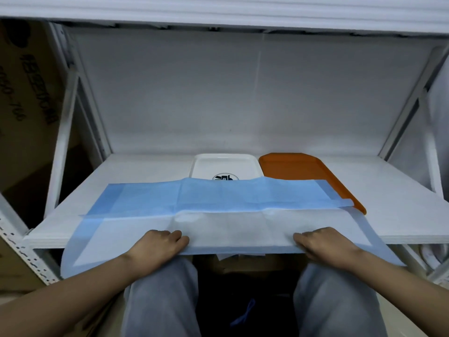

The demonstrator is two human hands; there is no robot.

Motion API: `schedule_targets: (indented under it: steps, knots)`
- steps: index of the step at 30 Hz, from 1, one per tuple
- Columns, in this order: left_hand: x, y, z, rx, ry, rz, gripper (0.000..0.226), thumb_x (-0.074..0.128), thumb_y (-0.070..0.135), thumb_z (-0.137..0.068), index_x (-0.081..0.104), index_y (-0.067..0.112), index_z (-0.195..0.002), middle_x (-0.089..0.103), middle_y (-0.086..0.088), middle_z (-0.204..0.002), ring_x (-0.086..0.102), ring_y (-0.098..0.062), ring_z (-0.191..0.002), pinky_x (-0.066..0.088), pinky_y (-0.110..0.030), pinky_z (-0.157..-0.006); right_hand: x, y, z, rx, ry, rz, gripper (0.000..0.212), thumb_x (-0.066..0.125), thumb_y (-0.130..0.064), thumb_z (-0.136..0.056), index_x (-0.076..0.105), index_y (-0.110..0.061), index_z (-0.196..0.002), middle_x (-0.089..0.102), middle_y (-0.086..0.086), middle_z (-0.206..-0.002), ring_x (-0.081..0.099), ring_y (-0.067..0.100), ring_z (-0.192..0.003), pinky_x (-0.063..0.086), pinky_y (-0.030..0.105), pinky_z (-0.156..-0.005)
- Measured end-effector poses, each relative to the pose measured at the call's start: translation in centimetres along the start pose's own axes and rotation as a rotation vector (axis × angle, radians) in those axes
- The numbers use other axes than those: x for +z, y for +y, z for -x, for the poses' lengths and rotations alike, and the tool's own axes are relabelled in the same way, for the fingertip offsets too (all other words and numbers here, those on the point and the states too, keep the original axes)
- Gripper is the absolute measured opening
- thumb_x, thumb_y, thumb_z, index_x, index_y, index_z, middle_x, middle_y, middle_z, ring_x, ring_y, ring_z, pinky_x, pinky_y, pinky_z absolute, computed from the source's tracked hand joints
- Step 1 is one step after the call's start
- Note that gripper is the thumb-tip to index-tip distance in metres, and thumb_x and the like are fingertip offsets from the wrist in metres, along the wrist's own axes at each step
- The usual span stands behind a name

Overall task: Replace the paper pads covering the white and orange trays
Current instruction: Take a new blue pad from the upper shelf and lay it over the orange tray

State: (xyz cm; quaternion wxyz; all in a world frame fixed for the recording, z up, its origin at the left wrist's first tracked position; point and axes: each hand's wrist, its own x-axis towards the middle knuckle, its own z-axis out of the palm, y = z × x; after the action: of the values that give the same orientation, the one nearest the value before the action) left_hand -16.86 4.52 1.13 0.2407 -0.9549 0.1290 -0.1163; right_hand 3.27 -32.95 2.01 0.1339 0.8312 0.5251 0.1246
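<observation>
A white tray (224, 162) with a dark round logo and an orange tray (298, 169) stand side by side at the back of the white shelf. A large paper pad (218, 215), blue on one face and white on the other, lies across the shelf's front, folded over itself, and hides the near halves of both trays. My left hand (159, 245) pinches the pad's near edge at the shelf's front left of centre. My right hand (320, 244) pinches the same edge right of centre. The pad's corners hang over the shelf edge.
The white shelf board (401, 203) sits inside a white metal rack with an upper shelf (218, 10) overhead. A cardboard box (26, 93) stands outside the rack at left. My knees in grey trousers (160, 300) are below the shelf edge.
</observation>
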Motion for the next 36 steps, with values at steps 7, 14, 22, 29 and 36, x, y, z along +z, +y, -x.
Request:
schedule_targets:
  steps: [7, 14, 22, 29, 36]
  knots:
    - [-0.1, 0.1, 0.2, 0.162, -0.007, 0.015, 0.030, 0.075, 0.039, -0.056, 0.050, 0.021, -0.059, 0.047, 0.006, -0.047, 0.043, -0.015, -0.032, 0.019, -0.017, -0.036, -1.0, -0.6, 0.5, 0.053, -0.216, -0.330, 0.046, 0.042, -0.066, -0.083, 0.039, -0.023, -0.068, 0.048, -0.011, -0.068, 0.048, 0.009, -0.065, 0.037, 0.024, -0.063]
    - [-0.3, 0.3, 0.5, 0.298, 0.082, 0.013, 0.051, 0.035, 0.056, -0.088, 0.052, 0.021, -0.055, 0.049, 0.004, -0.053, 0.047, -0.016, -0.046, 0.030, -0.024, -0.038, -0.6, -1.8, -1.3, 0.052, -0.047, -0.324, 0.033, 0.034, -0.049, -0.090, 0.050, -0.024, -0.077, 0.057, -0.009, -0.079, 0.051, 0.007, -0.068, 0.039, 0.024, -0.060]
    - [-0.4, 0.8, 1.2, 0.084, -0.053, 0.141, 0.041, 0.044, 0.055, -0.081, 0.054, 0.022, -0.057, 0.053, 0.004, -0.055, 0.052, -0.017, -0.046, 0.036, -0.021, -0.043, 1.0, -4.0, -3.5, 0.022, -0.273, -0.312, 0.082, 0.015, -0.078, -0.078, 0.041, -0.031, -0.140, 0.035, -0.010, -0.149, 0.037, 0.014, -0.133, 0.030, 0.028, -0.103]
    - [-1.0, -2.0, -5.1, -0.179, -0.032, 0.166, 0.030, 0.054, 0.030, -0.075, 0.045, 0.019, -0.049, 0.045, 0.002, -0.041, 0.046, -0.019, -0.032, 0.004, -0.013, -0.044, -0.9, -3.9, -9.8, 0.103, -0.090, -0.313, 0.028, 0.042, -0.039, -0.095, 0.062, -0.021, -0.104, 0.062, -0.001, -0.104, 0.060, 0.021, -0.094, 0.042, 0.031, -0.070]
    - [4.1, -3.9, -13.0, -0.480, -0.256, 0.521, 0.033, 0.043, 0.000, -0.087, 0.060, 0.012, -0.113, 0.057, -0.009, -0.111, 0.054, -0.028, -0.105, 0.040, -0.031, -0.073, 0.8, -2.4, -18.3, 0.272, -0.160, -0.348, 0.027, 0.042, -0.023, -0.096, 0.057, -0.017, -0.117, 0.056, 0.005, -0.117, 0.052, 0.024, -0.107, 0.040, 0.031, -0.075]
